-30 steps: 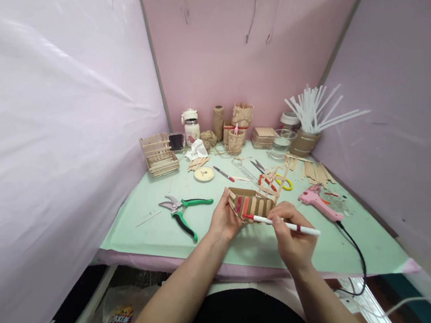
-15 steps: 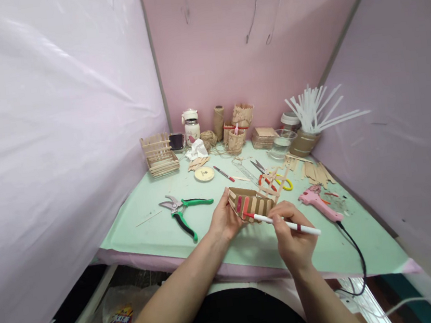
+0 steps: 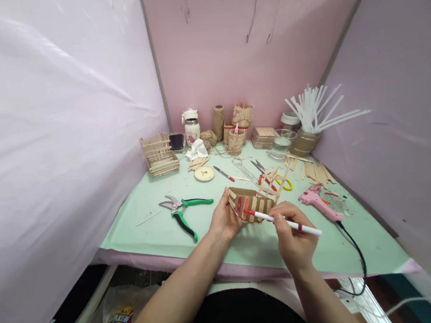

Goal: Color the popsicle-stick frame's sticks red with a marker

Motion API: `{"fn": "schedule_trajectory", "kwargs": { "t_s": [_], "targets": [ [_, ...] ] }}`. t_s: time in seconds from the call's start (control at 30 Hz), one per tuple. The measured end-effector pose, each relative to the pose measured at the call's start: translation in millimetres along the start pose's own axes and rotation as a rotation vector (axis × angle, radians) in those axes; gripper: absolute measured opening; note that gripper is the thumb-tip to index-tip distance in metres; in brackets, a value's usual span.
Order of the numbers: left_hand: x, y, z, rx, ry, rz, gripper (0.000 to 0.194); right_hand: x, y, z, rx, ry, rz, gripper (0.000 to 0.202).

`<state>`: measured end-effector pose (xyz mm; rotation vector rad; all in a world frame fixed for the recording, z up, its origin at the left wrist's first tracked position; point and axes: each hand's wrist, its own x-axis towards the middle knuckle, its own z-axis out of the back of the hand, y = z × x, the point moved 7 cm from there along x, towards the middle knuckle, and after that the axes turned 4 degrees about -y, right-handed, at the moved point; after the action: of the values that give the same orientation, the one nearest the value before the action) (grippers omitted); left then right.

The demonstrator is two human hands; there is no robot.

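Note:
My left hand (image 3: 225,218) grips the left end of a small craft-stick basket (image 3: 261,208), held tilted above the front of the table. Its side is brown card faced with upright craft sticks; one is dark pink and the one beside it light red. A lattice of thin sticks rises from its right end. Between the thumb and fingers of my right hand (image 3: 295,233) is a white marker pen (image 3: 286,222) with a red tip. That tip rests on or very near the light red stick; actual contact is hard to make out.
Green-handled pruning shears (image 3: 182,207) lie left of my hands. To the right are a pink glue gun (image 3: 321,205) with a black cord and scissors (image 3: 270,175). Behind stand a water bowl (image 3: 282,144), a stick basket (image 3: 162,163), twine and a jar of white glue sticks (image 3: 309,139).
The marker's tip has shifted slightly up and to the right along the light red stick, my right hand moving a little with it. The basket and my left hand stay put.

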<state>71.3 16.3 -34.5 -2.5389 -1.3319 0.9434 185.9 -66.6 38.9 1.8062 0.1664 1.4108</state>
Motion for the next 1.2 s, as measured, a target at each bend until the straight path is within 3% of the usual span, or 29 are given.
{"fn": "schedule_trajectory", "kwargs": {
  "t_s": [0.4,0.6,0.97,1.2],
  "targets": [
    [3.3,-1.5,1.1,0.010,0.009,-0.041,0.047,0.6,3.8,-2.8,-0.030,0.067,0.017,0.021],
    [-2.7,-2.4,-0.4,0.005,-0.039,-0.032,0.046,0.1,1.8,-0.7,-0.015,0.015,-0.003,0.019],
    [4.4,-0.5,1.8,-0.019,0.026,-0.044,0.047,0.4,4.1,-2.4,-0.033,0.062,0.018,0.021],
    [-1.9,-1.5,0.3,0.008,-0.040,-0.029,0.046,-0.8,-0.4,-0.1,-0.006,0.029,-0.010,0.018]
  ]
}}
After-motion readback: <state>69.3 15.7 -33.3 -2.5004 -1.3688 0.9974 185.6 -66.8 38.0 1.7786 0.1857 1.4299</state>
